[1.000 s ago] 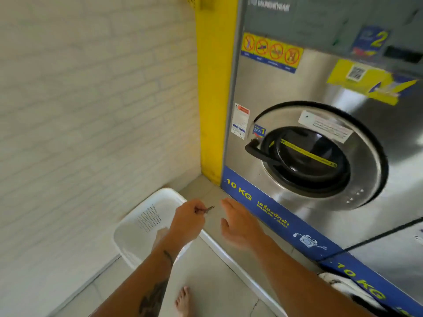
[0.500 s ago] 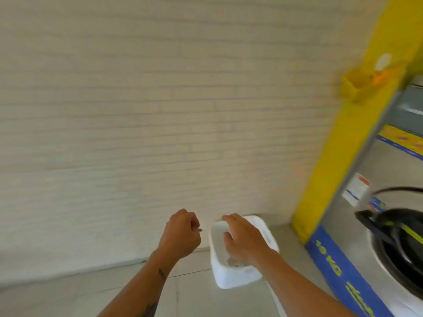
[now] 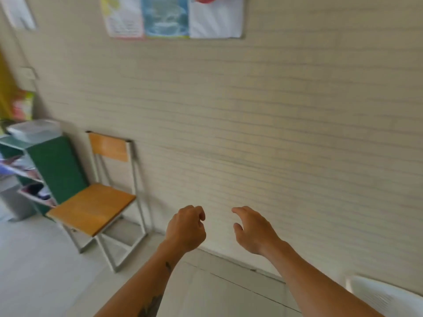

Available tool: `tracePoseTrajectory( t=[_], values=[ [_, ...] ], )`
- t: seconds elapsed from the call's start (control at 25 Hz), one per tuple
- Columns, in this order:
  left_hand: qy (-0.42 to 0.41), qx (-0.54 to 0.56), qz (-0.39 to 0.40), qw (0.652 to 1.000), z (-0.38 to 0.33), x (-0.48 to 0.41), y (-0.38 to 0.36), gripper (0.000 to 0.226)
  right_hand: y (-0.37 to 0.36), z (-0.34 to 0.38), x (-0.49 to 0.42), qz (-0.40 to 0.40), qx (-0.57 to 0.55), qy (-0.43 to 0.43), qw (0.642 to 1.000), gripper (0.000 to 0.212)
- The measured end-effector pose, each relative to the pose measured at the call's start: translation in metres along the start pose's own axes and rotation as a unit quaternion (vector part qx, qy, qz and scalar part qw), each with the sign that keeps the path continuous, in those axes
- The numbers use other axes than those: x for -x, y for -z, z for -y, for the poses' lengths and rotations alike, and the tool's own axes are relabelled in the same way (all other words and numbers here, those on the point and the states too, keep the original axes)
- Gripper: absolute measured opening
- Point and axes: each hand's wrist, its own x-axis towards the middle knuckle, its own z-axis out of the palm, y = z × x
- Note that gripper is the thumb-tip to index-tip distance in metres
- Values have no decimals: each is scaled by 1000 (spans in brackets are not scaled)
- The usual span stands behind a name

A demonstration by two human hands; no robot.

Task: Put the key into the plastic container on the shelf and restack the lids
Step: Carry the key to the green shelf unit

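My left hand [image 3: 186, 227] is curled into a fist in front of the pale brick wall; the key it pinched in the earlier frames is hidden inside the fingers now. My right hand [image 3: 253, 229] hovers beside it, fingers apart and holding nothing. Far to the left stands a green shelf [image 3: 57, 165]. A clear plastic container with a lid [image 3: 34, 131] rests on top of it, well out of reach of both hands. The image is motion-blurred.
A wooden folding chair with a metal frame [image 3: 93, 207] stands against the wall between me and the shelf. A grey bin [image 3: 13, 200] sits left of the shelf. The white laundry basket [image 3: 386, 296] is at the lower right. Posters [image 3: 171, 17] hang high on the wall.
The view has swung left, away from the washing machine and basket, to the wall, chair and shelf. My right hand has left the basket. My left hand stays closed.
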Motion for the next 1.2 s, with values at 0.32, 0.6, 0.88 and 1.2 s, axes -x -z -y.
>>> tracePoseTrajectory(
  t=[0.32,0.6,0.88,1.2],
  values=[
    [125,-32,-70,989,184,-26,119,31,-85,168,-146,70,-19,121,990,51],
    [192,-42,-88,977,328,-104,194,30,-166,298,-297,122,-54,177,975,52],
    [266,-41,-168,948,463,-146,282,29,-220,446,-426,141,-54,245,958,52],
    [268,-25,-239,933,658,-176,420,25,-296,658,-536,92,-79,289,950,50]
  ],
)
